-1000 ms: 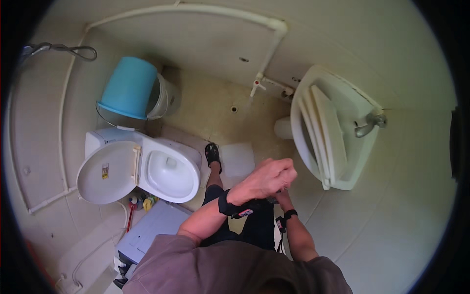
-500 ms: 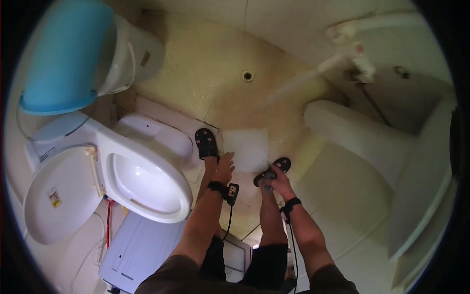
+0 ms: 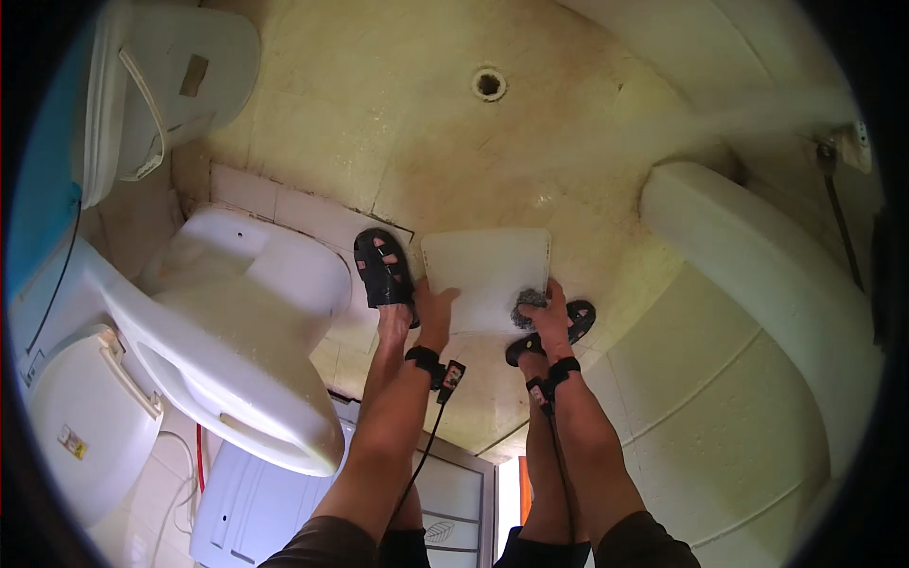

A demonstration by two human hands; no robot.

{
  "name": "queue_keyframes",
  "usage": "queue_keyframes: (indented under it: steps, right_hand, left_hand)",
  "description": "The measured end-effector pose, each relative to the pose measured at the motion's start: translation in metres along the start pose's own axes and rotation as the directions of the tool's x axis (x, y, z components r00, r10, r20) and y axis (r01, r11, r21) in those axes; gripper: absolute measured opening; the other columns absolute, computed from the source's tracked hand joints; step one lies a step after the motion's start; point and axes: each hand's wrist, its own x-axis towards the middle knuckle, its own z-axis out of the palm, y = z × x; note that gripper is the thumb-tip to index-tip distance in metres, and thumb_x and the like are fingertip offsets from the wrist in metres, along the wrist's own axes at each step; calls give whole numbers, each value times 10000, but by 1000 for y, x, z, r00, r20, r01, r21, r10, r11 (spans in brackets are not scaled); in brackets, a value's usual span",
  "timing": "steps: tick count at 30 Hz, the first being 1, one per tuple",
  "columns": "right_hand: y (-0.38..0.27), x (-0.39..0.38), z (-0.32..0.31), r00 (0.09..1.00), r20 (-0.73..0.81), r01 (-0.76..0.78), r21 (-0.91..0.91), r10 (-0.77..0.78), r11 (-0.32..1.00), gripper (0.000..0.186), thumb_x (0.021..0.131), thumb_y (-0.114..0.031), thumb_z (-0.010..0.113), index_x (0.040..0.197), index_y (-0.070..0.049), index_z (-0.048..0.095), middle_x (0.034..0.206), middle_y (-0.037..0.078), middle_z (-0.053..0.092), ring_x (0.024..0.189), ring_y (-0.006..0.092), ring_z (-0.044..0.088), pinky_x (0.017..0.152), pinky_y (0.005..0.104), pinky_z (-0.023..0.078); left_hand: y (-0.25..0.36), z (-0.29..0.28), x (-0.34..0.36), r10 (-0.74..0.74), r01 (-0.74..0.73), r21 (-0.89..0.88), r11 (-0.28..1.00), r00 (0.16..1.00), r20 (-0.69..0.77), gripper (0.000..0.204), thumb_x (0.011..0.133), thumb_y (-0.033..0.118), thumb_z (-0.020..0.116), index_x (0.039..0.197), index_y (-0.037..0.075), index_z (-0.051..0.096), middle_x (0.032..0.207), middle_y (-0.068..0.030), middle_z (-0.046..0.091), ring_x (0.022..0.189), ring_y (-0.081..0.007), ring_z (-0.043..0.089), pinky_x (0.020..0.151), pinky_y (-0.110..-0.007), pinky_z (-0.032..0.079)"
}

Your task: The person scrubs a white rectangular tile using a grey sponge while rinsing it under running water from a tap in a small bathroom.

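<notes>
Between my feet is a white square panel (image 3: 488, 270), its near part beside both my hands. My left hand (image 3: 436, 310) grips its left edge, the thumb over the top and the fingers along the side, partly hidden. At the panel's near right corner my right hand (image 3: 552, 317) is closed on a grey steel wool scrubber (image 3: 528, 309), and one finger reaches along the right edge. A strap with a small device sits on each wrist.
Black clogs (image 3: 383, 270) flank the panel. On the left are a toilet (image 3: 237, 379), its round lid (image 3: 95, 426) and a white bucket (image 3: 189, 71). A floor drain (image 3: 489, 85) lies ahead. A washbasin pedestal (image 3: 720, 218) stands to the right, with a grey-blue box (image 3: 256, 492) at lower left.
My left hand has closed on the panel's left edge, and my right hand has brought the steel wool to its right corner. The panel looks larger and turned slightly. The view has tilted nearer.
</notes>
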Motion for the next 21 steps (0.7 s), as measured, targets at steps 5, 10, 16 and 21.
queue_keyframes:
  steps: [5,10,16,21]
  right_hand:
    - [19,19,-27,993,96,-77,83,69,994,783,556,-70,729,1268,24,418,1107,169,551,1065,266,518,910,334,412]
    - [-27,-4,-25,899,365,-402,470,242,786,768,602,-42,721,1305,-16,413,1121,136,557,1038,233,530,920,312,404]
    - [-101,-54,12,984,175,-43,368,-24,929,609,729,-38,661,1289,-34,421,1136,114,550,1012,198,535,893,299,427]
    - [-191,-121,35,876,115,398,377,-469,836,481,759,-6,608,1217,-29,462,1175,129,544,1119,256,494,972,335,366]
  left_hand:
    - [9,-1,2,-50,60,-105,993,994,97,293,694,151,665,896,-52,602,830,-151,633,767,-245,585,720,-344,455]
    - [45,-11,-29,82,-40,-147,988,953,292,321,807,202,610,1023,-34,584,855,-92,632,778,-182,564,712,-312,443]
    - [110,-27,-73,-27,37,-27,999,948,318,254,861,148,565,1042,-26,598,928,-41,631,855,-117,564,767,-273,447]
    - [166,-72,-109,31,172,-504,846,929,370,341,779,0,523,1117,-36,545,1038,-83,608,962,-177,577,830,-301,458]
